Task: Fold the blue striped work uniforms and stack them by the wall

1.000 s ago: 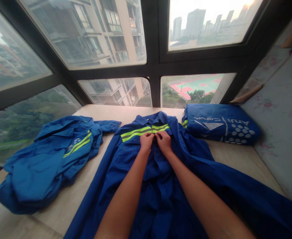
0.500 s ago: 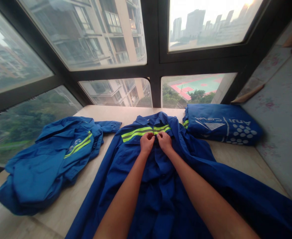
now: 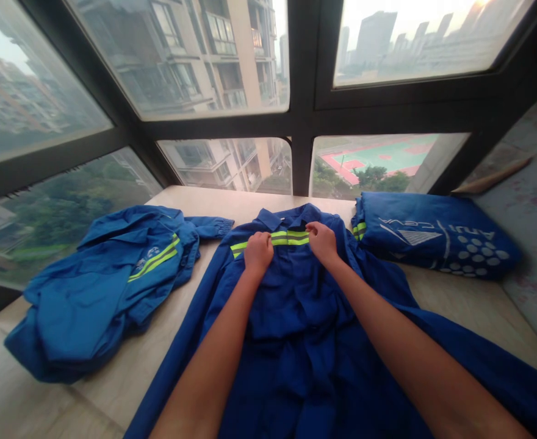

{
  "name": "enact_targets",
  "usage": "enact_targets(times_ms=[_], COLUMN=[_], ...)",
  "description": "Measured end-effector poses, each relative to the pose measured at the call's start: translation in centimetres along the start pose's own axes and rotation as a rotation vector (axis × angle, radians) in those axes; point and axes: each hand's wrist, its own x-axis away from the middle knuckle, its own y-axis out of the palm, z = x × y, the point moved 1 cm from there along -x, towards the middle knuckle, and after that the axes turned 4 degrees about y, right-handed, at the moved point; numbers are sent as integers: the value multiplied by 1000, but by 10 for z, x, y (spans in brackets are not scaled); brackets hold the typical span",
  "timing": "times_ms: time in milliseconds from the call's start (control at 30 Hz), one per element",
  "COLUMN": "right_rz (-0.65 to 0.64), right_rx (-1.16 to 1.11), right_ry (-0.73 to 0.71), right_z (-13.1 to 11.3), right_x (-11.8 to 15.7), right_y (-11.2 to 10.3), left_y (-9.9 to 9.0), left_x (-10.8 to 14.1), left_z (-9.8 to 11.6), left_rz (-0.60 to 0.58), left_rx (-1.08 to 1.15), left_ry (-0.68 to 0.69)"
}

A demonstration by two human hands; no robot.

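Curling fingers (image 3: 313, 227) narrow over blue jacket (image 3: 280, 305), cannot tell if gripping; noting front (image 3: 293, 274) seemingly joined between fingers, sleeves (image 3: 461, 341) outside them unfolded, bundle (image 3: 410, 228) to their right folded.

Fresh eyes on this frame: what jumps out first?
The bright yellow-green reflective stripe across the chest of the blue jacket, front and center, with the left hand and right hand on either side. Then the folded blue bundle at right, its white lettering upside down. At left lies another blue garment with its own bright stripe.
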Motion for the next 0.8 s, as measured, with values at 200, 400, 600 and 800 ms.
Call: enact_targets(times_ms=[200,400,600,800], right_rz=[-74,-98,-133,-48], right_rx=[158,339,315,46], right_ry=[-73,-189,-163,-256], right_z=[18,37,20,-20], right_x=[-8,-19,-25,96], right_y=[7,20,9,-40], left_y=[0,20,2,-64], left_x=[1,-4,-9,80], left_z=[-39,-56,-40,-17], left_rz=[-108,-158,-165,-105], left_rx=[-110,-183,-236,-251], left_ry=[108,80,93,93])
